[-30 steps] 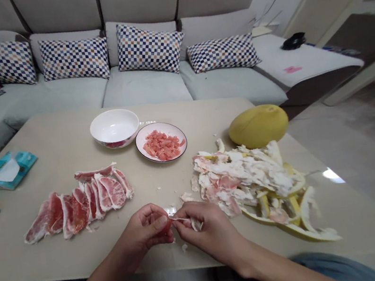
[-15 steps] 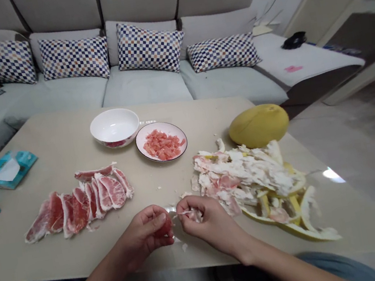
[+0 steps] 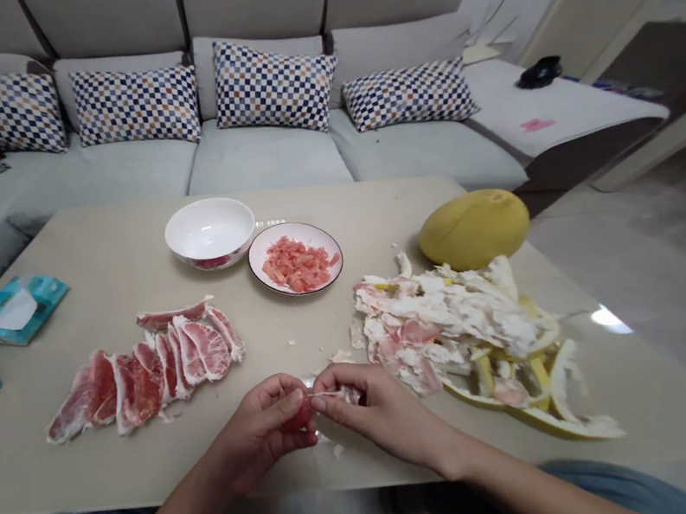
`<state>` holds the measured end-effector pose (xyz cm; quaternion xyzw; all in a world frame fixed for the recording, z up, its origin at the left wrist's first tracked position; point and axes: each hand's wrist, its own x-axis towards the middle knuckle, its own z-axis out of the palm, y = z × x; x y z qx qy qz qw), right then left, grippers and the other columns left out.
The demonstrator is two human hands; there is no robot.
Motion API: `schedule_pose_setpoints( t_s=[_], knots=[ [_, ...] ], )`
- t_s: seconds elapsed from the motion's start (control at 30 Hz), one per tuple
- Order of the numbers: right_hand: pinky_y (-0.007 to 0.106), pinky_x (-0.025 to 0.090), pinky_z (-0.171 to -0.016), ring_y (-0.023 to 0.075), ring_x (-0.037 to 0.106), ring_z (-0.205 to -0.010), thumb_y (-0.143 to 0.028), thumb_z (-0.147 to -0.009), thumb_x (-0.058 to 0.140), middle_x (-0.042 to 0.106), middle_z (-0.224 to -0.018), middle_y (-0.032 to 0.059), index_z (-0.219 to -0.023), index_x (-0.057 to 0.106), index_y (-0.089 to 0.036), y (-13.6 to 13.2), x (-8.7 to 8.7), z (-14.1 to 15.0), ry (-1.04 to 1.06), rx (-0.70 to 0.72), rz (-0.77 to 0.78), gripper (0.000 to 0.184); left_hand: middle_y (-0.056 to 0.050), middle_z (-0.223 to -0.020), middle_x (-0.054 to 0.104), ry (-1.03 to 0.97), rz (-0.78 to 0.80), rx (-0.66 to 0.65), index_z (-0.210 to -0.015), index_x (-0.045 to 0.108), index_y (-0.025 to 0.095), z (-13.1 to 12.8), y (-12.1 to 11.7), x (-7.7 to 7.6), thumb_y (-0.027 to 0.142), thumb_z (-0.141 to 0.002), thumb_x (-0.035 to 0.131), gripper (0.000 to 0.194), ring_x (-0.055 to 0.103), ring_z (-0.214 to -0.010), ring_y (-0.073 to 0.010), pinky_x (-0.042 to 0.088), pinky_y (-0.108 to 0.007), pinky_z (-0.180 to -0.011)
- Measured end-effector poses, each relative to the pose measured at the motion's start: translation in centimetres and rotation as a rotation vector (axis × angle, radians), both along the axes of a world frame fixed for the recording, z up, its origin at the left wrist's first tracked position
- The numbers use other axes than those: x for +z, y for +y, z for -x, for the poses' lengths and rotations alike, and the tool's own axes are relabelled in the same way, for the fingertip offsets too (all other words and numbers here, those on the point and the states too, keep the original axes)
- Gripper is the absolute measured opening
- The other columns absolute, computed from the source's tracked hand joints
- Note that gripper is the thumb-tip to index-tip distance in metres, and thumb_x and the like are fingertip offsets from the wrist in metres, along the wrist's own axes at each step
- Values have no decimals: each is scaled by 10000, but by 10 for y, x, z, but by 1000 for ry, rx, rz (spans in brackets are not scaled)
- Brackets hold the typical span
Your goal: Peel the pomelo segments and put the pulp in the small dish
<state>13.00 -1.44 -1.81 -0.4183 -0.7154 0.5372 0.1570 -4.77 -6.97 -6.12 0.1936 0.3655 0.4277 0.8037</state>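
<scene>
Your left hand (image 3: 259, 429) grips a red segment (image 3: 299, 413), your right hand (image 3: 374, 405) pinches pale membrane (image 3: 332, 394); pulp (image 3: 297, 266) already heaps the plate (image 3: 319, 233), a row of segments (image 3: 177, 359) still largely unpeeled.

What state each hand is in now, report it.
Left hand: closed, holding a piece of red fruit flesh.
Right hand: closed, pinching whitish membrane.
</scene>
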Motion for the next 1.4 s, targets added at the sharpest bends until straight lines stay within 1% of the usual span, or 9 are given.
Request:
schedule_pose_setpoints(
  t_s=[0.23,0.47,0.57,0.8,0.97,1.07,1.13,1.23,1.4],
  knots=[
    [242,324,-563,125,440,-597,-426,-887,503,496,-621,-26,-768,574,-185,2,-4,-3,40,-4,23,278,16,-688,514,-27,-1,12,-852,564,144,1,1,1,287,-857,628,157,558,-660,-94,467,-236,-663],
    [232,365,-632,134,510,-697,-353,-797,650,620,-753,-2,-842,640,-173,2,-1,0,7,25,12,186,-20,-770,579,3,-9,9,-887,557,145,1,0,-1,287,-864,621,157,565,-673,-89,474,-234,-670],
    [227,344,-606,120,468,-648,-340,-824,608,584,-679,-15,-746,626,-169,2,1,0,-11,30,-7,188,-20,-754,586,2,-21,1,-878,552,147,0,0,-1,282,-858,628,156,574,-673,-95,476,-238,-667],
    [220,318,-546,109,410,-594,-415,-847,556,473,-625,-34,-732,561,-176,4,4,-4,29,27,77,265,-4,-710,554,-8,-31,-25,-855,564,145,0,0,0,279,-857,628,148,570,-662,-99,478,-233,-647],
    [238,389,-590,133,515,-632,-372,-883,499,574,-712,-7,-866,584,-196,31,1,-25,-78,-29,-145,196,-26,-824,580,29,8,86,-935,594,142,0,3,5,306,-879,597,173,596,-748,-112,500,-301,-800],
    [287,438,-715,184,596,-801,-286,-836,534,656,-959,64,-1010,623,-196,52,0,-45,-289,-1,-342,215,-58,-950,607,51,9,125,-1012,594,144,0,3,7,302,-868,615,215,614,-861,-148,469,-358,-912],
    [312,440,-768,221,610,-874,-265,-796,570,662,-1021,97,-958,673,-189,62,0,-56,-455,65,-428,206,-48,-953,614,96,-31,133,-1032,584,156,0,2,6,265,-819,680,258,611,-879,-150,465,-357,-917],
    [302,442,-733,226,623,-838,-247,-817,538,684,-932,103,-824,706,-188,64,3,-62,-597,115,-461,178,-21,-892,637,211,-132,144,-1021,560,179,-2,1,3,214,-743,752,340,603,-823,-135,483,-313,-822],
    [289,429,-655,199,620,-704,-285,-895,477,693,-753,71,-757,695,-195,50,10,-51,-596,105,-449,273,-14,-876,677,346,-221,155,-927,543,188,-3,0,1,205,-714,767,309,600,-819,-125,448,-253,-749]
  ],
)
